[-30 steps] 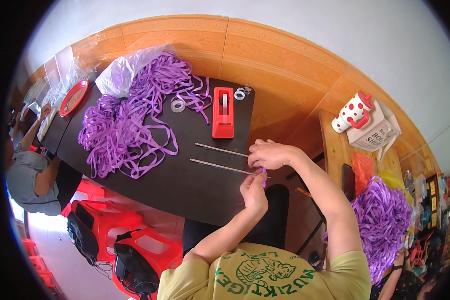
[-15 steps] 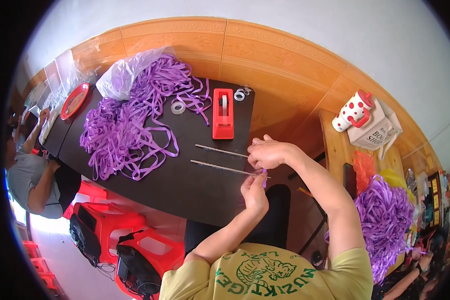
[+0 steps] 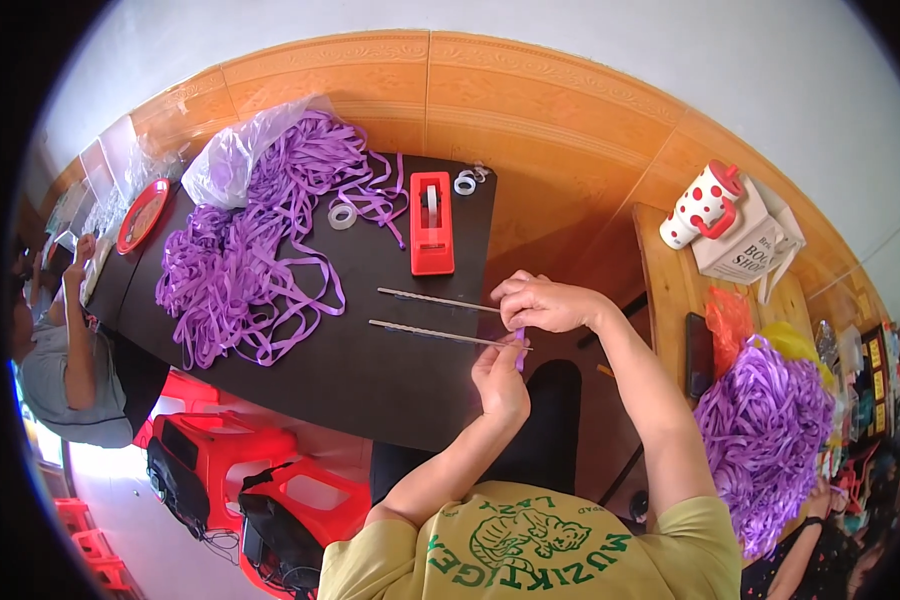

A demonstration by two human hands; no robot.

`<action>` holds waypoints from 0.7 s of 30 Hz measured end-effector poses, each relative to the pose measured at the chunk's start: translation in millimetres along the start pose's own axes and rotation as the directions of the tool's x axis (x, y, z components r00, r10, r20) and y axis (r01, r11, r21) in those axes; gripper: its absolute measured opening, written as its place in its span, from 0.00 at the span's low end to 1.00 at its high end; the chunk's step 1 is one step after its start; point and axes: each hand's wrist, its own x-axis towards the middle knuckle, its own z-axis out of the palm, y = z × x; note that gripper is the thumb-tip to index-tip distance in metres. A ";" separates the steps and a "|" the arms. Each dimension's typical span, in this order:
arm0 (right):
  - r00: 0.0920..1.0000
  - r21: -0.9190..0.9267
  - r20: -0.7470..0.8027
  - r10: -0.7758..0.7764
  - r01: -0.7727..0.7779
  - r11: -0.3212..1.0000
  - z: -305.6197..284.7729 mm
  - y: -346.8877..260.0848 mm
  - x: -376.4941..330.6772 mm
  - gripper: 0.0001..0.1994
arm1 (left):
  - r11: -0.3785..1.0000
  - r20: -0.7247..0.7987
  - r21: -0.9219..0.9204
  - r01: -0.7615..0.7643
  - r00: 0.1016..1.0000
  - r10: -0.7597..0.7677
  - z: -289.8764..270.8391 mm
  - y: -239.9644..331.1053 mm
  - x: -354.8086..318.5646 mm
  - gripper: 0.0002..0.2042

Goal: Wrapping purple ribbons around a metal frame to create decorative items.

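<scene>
Two thin, grey, ridged rods reach side by side over the dark table's right edge toward my hands. My left hand is closed in a pinch at the tip of the nearer rod, on a short length of purple ribbon. Above it, my right hand has its fingers bent together at the end of the farther rod, with the same ribbon running down from them. The exact hold of the right fingertips is partly hidden.
A purple ribbon heap spills from a clear bag on the table. Near it are a red tape dispenser and tape rolls. More ribbon, a phone and a dotted tumbler stand right. Red stools stand left.
My hands stay at the rod ends, and the right hand has shifted slightly. More purple ribbon shows between them. The whole view has moved a little; the person at left has a raised arm.
</scene>
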 end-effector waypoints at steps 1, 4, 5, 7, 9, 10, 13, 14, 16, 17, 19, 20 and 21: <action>0.996 0.043 -0.072 -0.046 0.049 0.998 2.4 2.7 -3.1 0.06 | 1.000 0.008 -0.003 -0.001 1.000 0.001 -0.9 0.6 0.1 0.05; 0.983 0.199 -0.161 -0.084 0.115 0.973 9.9 14.4 -13.4 0.04 | 1.000 0.017 0.006 0.005 1.000 -0.005 1.3 0.7 -0.6 0.05; 0.983 0.201 -0.166 -0.083 0.116 0.973 13.0 16.0 -14.7 0.04 | 1.000 0.018 0.011 0.007 1.000 -0.007 0.7 0.6 -0.4 0.05; 0.960 0.238 -0.255 -0.119 0.181 0.954 19.0 18.8 -17.4 0.02 | 1.000 0.038 0.008 -0.008 0.999 0.007 -0.8 0.4 0.1 0.05; 0.946 0.250 -0.300 -0.123 0.202 0.947 23.8 18.4 -19.7 0.02 | 1.000 0.030 0.001 0.002 1.000 -0.002 -1.3 0.9 0.6 0.05; 0.932 0.261 -0.340 -0.125 0.221 0.940 25.7 18.3 -20.7 0.02 | 1.000 0.022 -0.011 0.013 1.000 -0.013 -1.2 1.2 0.8 0.04; 0.910 0.253 -0.394 -0.130 0.243 0.937 29.6 20.1 -25.4 0.02 | 0.999 0.023 -0.002 0.033 0.999 -0.033 1.4 5.3 -1.5 0.04; 0.908 0.253 -0.397 -0.131 0.245 0.936 31.8 22.2 -26.8 0.02 | 0.999 0.023 0.002 0.032 0.999 -0.032 1.3 5.3 -1.4 0.04; 0.895 0.309 -0.431 -0.117 0.268 0.912 37.8 27.9 -28.3 0.02 | 1.000 0.035 0.006 0.027 0.999 -0.028 0.1 4.9 -1.4 0.04; 0.893 0.310 -0.434 -0.116 0.269 0.912 40.0 28.6 -29.7 0.02 | 1.000 0.037 0.009 0.028 0.999 -0.028 -0.1 4.6 -1.1 0.04; 0.889 0.507 -0.453 -0.067 0.319 0.801 44.4 30.3 -32.5 0.01 | 1.000 0.048 0.020 0.023 0.999 -0.024 -0.3 3.6 -0.4 0.04; 0.888 0.507 -0.456 -0.065 0.319 0.801 47.2 35.3 -35.3 0.01 | 0.999 0.049 0.023 0.025 0.998 -0.026 0.0 3.1 -0.3 0.04; 0.882 0.488 -0.469 -0.038 0.296 0.821 49.7 41.1 -39.0 0.01 | 0.999 0.040 0.038 0.028 0.999 -0.029 0.3 2.6 -0.3 0.04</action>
